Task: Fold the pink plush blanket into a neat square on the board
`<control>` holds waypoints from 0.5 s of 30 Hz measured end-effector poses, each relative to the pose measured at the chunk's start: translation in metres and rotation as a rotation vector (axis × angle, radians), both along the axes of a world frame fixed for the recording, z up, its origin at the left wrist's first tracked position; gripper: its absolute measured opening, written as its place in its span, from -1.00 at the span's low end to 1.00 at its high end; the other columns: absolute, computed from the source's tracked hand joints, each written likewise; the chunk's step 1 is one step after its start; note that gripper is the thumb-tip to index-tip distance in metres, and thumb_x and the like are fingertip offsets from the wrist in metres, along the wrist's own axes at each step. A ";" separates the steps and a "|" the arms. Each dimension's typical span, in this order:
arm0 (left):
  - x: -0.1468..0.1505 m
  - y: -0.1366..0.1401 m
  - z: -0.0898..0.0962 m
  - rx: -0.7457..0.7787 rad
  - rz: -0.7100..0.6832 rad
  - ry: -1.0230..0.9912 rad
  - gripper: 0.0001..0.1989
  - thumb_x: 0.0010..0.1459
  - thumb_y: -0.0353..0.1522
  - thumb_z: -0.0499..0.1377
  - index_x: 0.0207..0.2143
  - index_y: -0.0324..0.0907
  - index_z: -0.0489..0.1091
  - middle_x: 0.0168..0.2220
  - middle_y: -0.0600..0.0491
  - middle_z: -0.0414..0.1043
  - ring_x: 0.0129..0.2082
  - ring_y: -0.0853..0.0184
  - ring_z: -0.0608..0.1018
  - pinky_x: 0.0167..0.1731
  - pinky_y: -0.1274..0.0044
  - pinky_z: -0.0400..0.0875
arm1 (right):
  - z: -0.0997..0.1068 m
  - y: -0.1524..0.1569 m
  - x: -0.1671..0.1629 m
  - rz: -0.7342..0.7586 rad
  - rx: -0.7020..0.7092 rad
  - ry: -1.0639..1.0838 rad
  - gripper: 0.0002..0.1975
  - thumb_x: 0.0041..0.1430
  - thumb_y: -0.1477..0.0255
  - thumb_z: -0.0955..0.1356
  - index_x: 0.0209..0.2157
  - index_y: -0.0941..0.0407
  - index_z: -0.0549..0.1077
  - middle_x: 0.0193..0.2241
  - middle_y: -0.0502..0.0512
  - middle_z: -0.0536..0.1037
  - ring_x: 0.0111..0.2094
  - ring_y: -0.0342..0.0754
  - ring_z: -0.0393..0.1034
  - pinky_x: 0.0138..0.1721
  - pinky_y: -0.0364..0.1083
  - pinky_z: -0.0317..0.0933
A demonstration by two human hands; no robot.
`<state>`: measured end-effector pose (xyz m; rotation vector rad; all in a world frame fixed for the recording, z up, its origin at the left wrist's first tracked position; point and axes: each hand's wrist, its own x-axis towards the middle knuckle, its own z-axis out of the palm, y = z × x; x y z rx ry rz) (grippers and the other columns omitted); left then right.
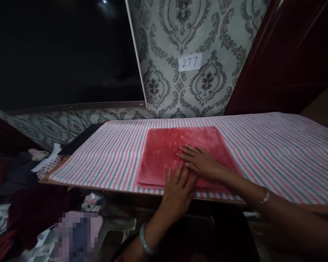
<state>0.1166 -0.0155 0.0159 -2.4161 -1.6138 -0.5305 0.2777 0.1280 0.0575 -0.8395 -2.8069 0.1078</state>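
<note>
A plush pink-red cloth, rectangular and lying flat, rests on a striped cover in pink, grey and white. My left hand lies on its near part with the fingers spread. Farther in, near the middle of the cloth, my right hand is laid palm down, fingers stretched out to the left. The two hands are close to each other, the left thumb near the right palm. Neither hand grips anything. Parts of the cloth are hidden under the hands and the right forearm.
Behind the table stands a patterned wall with a paper label reading 277. A large dark television screen is at the upper left, a dark red panel at the right. Clothes and a plastic chair are at the lower left.
</note>
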 end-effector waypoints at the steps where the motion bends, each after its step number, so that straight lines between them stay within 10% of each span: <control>1: 0.000 0.000 -0.003 0.014 0.001 -0.008 -0.44 0.36 -0.23 0.08 0.38 0.02 0.15 0.43 -0.01 0.09 0.44 0.07 0.08 0.35 0.00 0.01 | 0.000 0.010 -0.005 0.027 0.000 -0.030 -0.48 0.45 0.20 0.14 0.38 -0.11 0.18 0.42 0.06 0.10 0.44 0.12 -0.11 0.35 0.33 -0.06; 7: 0.001 0.004 -0.017 0.162 -0.012 -0.079 -0.47 0.30 -0.28 0.14 0.32 0.00 0.26 0.37 0.01 0.21 0.40 0.05 0.17 0.34 0.05 0.00 | -0.003 0.082 -0.022 0.108 -0.019 -0.073 -0.37 0.43 0.04 0.11 0.44 -0.12 0.04 0.45 0.12 0.00 0.45 0.23 -0.21 0.33 0.44 -0.19; 15: 0.002 0.004 -0.018 0.223 -0.016 -0.093 -0.51 0.26 -0.29 0.19 0.24 -0.01 0.36 0.37 0.03 0.22 0.41 0.09 0.14 0.39 0.13 -0.15 | -0.005 0.152 -0.045 -0.175 -0.127 -0.111 -0.34 0.41 -0.01 0.05 0.43 -0.07 0.10 0.38 0.17 0.19 0.34 0.30 0.13 0.23 0.41 0.08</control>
